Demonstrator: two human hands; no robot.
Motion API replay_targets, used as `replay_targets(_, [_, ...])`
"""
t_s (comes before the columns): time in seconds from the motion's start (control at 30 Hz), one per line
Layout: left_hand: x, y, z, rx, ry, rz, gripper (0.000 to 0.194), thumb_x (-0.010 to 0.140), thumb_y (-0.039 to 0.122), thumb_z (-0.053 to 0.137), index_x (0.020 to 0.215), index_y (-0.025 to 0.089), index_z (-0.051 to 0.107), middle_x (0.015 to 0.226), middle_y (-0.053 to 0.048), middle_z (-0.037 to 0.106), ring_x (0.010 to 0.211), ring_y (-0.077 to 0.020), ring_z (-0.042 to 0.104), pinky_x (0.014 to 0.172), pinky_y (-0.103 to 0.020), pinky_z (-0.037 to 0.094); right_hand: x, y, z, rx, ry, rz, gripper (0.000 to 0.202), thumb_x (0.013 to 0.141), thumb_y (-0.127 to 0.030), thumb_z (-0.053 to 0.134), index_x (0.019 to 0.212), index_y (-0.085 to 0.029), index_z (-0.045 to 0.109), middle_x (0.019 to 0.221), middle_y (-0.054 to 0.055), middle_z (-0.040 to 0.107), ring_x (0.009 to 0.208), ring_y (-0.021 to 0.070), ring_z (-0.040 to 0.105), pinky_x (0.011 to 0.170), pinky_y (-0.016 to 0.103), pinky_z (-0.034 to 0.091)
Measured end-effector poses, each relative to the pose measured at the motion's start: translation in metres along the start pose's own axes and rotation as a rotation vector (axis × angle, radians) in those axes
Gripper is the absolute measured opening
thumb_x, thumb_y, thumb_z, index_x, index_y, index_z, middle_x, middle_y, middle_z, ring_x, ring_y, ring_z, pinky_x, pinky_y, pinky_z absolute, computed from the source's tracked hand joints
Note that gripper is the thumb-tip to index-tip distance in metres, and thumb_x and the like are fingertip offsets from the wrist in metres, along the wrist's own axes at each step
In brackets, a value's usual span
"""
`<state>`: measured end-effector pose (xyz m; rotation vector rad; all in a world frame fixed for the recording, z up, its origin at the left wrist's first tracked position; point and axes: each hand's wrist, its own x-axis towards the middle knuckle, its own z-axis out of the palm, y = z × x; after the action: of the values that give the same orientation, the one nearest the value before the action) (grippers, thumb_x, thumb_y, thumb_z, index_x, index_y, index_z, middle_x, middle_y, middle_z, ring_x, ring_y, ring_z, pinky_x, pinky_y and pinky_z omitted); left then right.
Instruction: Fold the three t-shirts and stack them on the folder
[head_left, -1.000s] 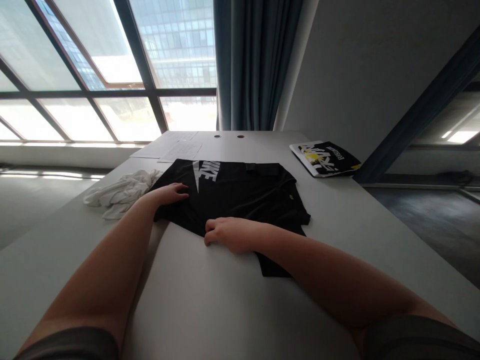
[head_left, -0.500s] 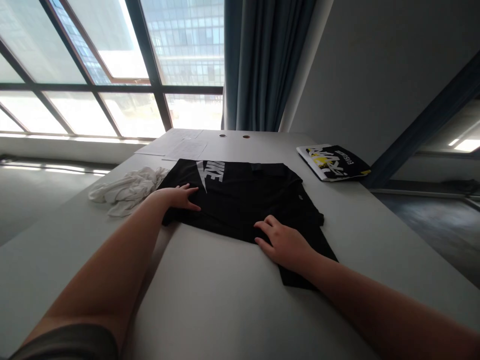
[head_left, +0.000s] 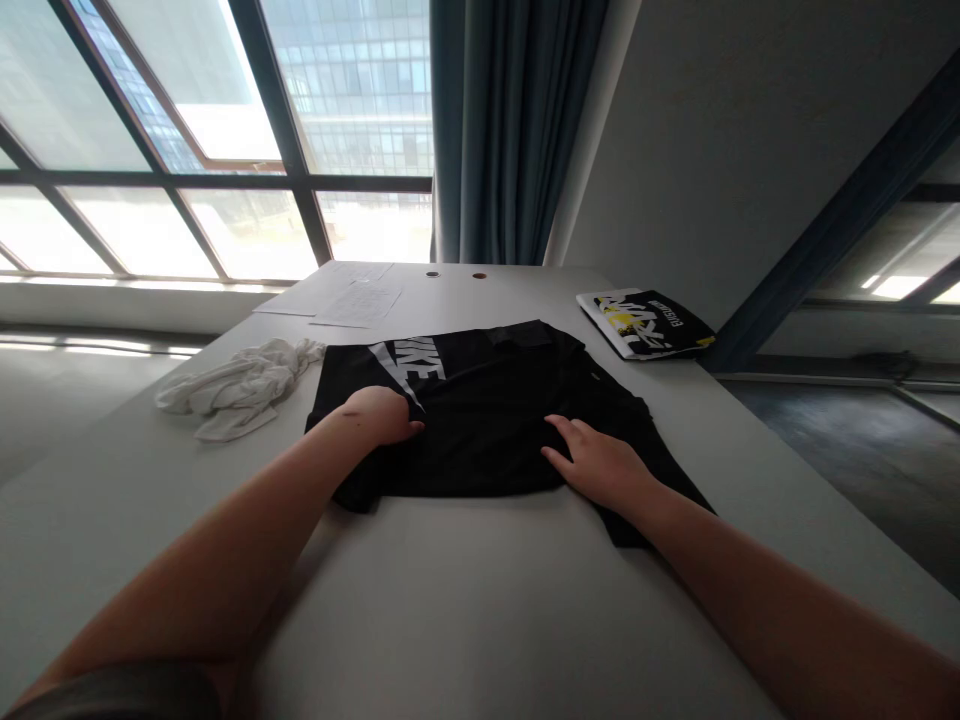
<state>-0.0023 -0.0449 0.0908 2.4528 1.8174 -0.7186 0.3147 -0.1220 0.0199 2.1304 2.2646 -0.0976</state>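
Note:
A black T-shirt [head_left: 487, 430] with white NIKE lettering lies spread sideways on the white table [head_left: 465, 610]. On its left part, below the lettering, is my left hand [head_left: 379, 412], with the fingers curled down into the cloth and the thumb close to them. The fingertips are mostly hidden behind the hand. My right hand [head_left: 600, 462] rests on the near right part of the shirt, its thumb and fingers apart and flat against the fabric. One sleeve sticks out under my right wrist.
Left of the shirt lies a crumpled white cloth [head_left: 244, 385]. Paper sheets [head_left: 356, 303] are at the far left of the table. A black, white and yellow printed package [head_left: 649, 325] sits at the far right. Behind the table hang blue curtains [head_left: 510, 130] beside windows.
My left hand has curled its spread fingers and moved toward me and slightly right. The shirt's left part has shifted nearer with it. My right hand has slid right and slightly away.

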Motion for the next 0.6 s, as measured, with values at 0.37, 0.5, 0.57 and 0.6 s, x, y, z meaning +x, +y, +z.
replay_targets(0.37, [-0.077,0.072,-0.023,0.049,-0.042,0.289,0.049,0.102,0.052,0.051,0.111,0.014,0.082,0.102,-0.021,0.078,0.101,-0.0362,0.075,0.084,-0.042,0.059,0.045,0.071,0.004,-0.144,0.01,0.155,0.059,0.11,-0.057,0.04,0.164,-0.033,0.043,0.137,0.016,0.055,0.123,0.0357,0.056,0.106,0.047,0.048])
replay_targets(0.5, [-0.092,0.08,-0.023,-0.029,-0.082,0.618,0.049,0.099,0.057,0.053,0.101,0.019,0.084,0.086,-0.013,0.079,0.086,-0.0305,0.075,0.078,-0.037,0.056,0.052,0.078,0.018,-0.156,0.042,0.153,0.06,0.11,-0.048,0.039,0.166,-0.026,0.041,0.154,0.02,0.044,0.137,0.0382,0.048,0.115,0.048,0.042])
replay_targets(0.57, [-0.092,0.081,-0.02,-0.118,-0.134,0.787,0.039,0.098,0.052,0.056,0.106,0.026,0.084,0.089,-0.008,0.08,0.085,-0.0276,0.075,0.077,-0.035,0.055,0.056,0.076,0.026,-0.167,0.032,0.102,0.061,0.111,-0.045,0.038,0.168,-0.022,0.036,0.161,0.021,0.036,0.147,0.0383,0.039,0.122,0.049,0.035])
replay_targets(0.6, [-0.09,0.081,-0.018,-0.177,-0.184,0.858,0.034,0.098,0.049,0.058,0.11,0.03,0.083,0.092,-0.005,0.081,0.086,-0.0259,0.075,0.078,-0.034,0.054,0.059,0.074,0.029,-0.164,0.023,0.069,0.062,0.111,-0.046,0.038,0.169,-0.022,0.034,0.163,0.02,0.034,0.151,0.0379,0.035,0.124,0.049,0.032])
